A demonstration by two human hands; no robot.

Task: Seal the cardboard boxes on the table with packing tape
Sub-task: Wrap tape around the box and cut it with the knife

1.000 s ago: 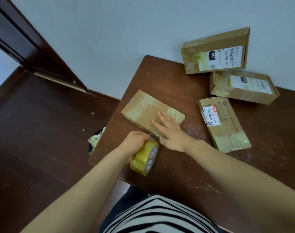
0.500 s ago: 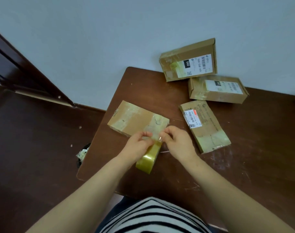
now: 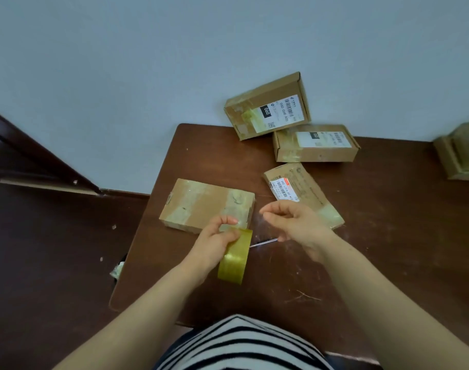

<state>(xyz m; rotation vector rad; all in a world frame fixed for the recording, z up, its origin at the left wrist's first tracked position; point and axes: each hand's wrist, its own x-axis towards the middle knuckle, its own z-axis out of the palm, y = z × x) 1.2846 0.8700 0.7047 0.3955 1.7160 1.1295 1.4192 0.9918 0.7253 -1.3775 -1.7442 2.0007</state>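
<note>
Left hand (image 3: 214, 243) gripping tape roll (image 3: 234, 256), right hand (image 3: 294, 222) apparently pinching its clear strip, box (image 3: 201, 204) just beyond

The right hand (image 3: 294, 225) hides the near corner of the red-labelled box (image 3: 305, 190); its label is unreadable.

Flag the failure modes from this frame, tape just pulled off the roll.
1. The clear strip hangs unsupported between the tape roll in the left hand and the right hand; it could fold onto itself.
2. It sits beside the nearest box, not over it, so it may land crooked.
</note>
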